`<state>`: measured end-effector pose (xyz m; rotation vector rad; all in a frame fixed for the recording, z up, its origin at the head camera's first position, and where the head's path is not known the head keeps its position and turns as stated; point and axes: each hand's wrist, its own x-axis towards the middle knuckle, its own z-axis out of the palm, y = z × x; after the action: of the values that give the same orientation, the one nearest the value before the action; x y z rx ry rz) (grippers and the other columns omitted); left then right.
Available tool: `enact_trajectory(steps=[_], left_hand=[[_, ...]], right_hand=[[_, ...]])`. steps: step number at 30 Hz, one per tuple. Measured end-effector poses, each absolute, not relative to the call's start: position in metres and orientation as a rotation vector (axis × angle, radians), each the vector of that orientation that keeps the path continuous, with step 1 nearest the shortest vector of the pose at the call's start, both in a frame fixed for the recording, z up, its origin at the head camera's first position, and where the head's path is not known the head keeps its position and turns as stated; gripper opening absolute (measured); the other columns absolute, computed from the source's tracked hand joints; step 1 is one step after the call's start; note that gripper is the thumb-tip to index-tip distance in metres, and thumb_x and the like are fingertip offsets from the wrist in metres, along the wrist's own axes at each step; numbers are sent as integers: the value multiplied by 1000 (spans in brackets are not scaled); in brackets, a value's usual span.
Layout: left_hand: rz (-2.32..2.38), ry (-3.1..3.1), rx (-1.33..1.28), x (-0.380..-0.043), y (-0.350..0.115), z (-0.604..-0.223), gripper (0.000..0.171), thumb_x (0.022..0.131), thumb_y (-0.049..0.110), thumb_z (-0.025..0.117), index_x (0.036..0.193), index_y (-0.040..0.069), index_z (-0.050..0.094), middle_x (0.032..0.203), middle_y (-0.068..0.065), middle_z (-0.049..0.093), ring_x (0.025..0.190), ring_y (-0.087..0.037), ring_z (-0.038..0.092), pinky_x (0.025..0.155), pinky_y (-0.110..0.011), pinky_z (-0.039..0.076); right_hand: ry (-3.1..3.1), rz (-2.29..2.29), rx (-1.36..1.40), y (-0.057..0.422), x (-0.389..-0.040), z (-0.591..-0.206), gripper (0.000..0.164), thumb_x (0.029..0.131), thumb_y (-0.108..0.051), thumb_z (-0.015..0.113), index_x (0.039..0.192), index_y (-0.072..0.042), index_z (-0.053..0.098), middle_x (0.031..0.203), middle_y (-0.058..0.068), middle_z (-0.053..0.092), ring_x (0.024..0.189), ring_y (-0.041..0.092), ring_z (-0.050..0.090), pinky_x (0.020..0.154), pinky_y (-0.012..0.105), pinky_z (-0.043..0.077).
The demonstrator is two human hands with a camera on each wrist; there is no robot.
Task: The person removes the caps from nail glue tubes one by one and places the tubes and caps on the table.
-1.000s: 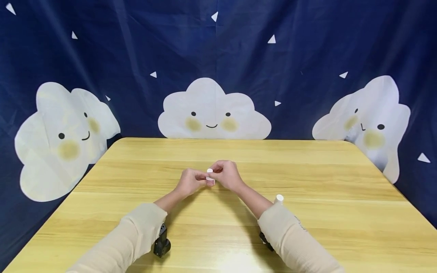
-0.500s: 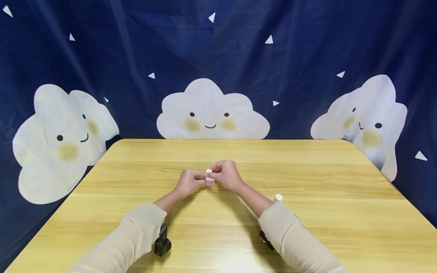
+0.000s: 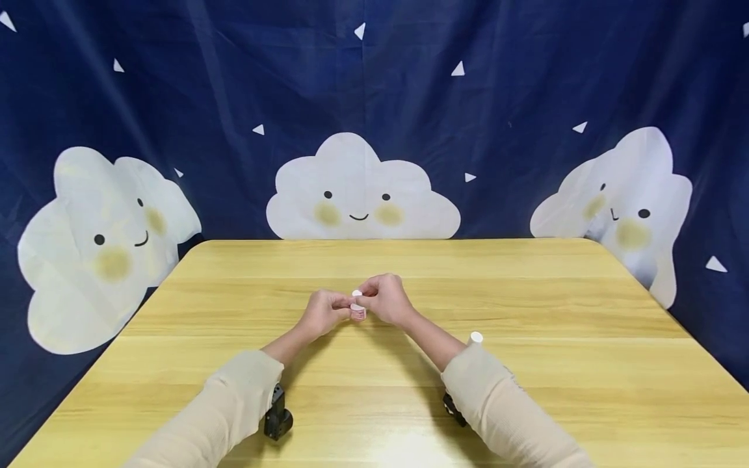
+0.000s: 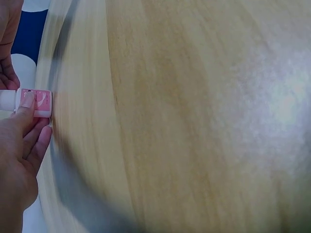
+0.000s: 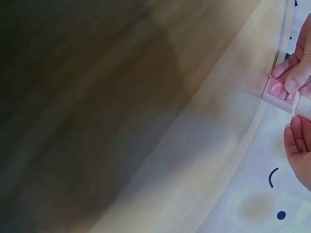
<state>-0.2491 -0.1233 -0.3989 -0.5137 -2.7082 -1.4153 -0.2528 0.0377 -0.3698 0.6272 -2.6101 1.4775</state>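
Bottle [image 3: 358, 315] upright between both hands over the worktop [image 3: 363, 390], nearer its far edge and a bit left of the middle; can't tell if the base touches wood. Left hand [image 3: 322, 313] pinches the bottle body; right hand [image 3: 389, 299] has thumb and fingers clamped on the white cap [image 3: 357, 294]. Head view gives both grips but the print is too small. Left wrist view adds the pink label [image 4: 43, 102], left thumb flat across it, other fingers behind; cap cut off by the frame there, right hand only partly in. Right wrist view gives the label from another side, left thumb on it again, right fingers bent at the cap, which the frame crops; that grip is hard to judge from there. Head view alone has the white cylinder [image 3: 476, 338] near the worktop's right side, partly hidden by the right sleeve [image 3: 486, 383], plus black wrist gear [image 3: 277, 416] under the cuffs. Blue curtain [image 3: 363, 78] with smiling clouds [image 3: 363, 185] beyond the far edge; right wrist view catches part of one face.
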Motion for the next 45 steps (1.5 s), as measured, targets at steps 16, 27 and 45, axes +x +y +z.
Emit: enact_trajectory(steps=[16, 27, 45], left_hand=[[-1379, -2688, -618, -246, -128, -400, 17, 77, 6, 73, 91, -4, 72, 85, -17, 72, 79, -24, 71, 69, -24, 56], [-1415, -2690, -550, -246, -124, -403, 10, 78, 0, 71, 86, -6, 72, 83, -19, 71, 79, -26, 71, 68, -22, 56], [-1421, -2667, -625, -248, -123, -400, 15, 77, 4, 73, 89, -5, 72, 83, -17, 71, 76, -24, 71, 64, -21, 56]], right_hand=[[-2631, 1407, 866, 41, -252, -367, 10, 82, -2, 68, 87, 6, 70, 79, 16, 71, 65, 12, 64, 59, 15, 52], [-2610, 1433, 709, 37, -250, -372, 9, 78, -5, 72, 81, 3, 69, 74, 13, 69, 61, 7, 57, 57, 14, 49], [-2604, 1373, 721, 38, -251, -367, 6, 77, -3, 73, 77, 2, 70, 70, 11, 69, 59, 6, 56, 54, 13, 47]])
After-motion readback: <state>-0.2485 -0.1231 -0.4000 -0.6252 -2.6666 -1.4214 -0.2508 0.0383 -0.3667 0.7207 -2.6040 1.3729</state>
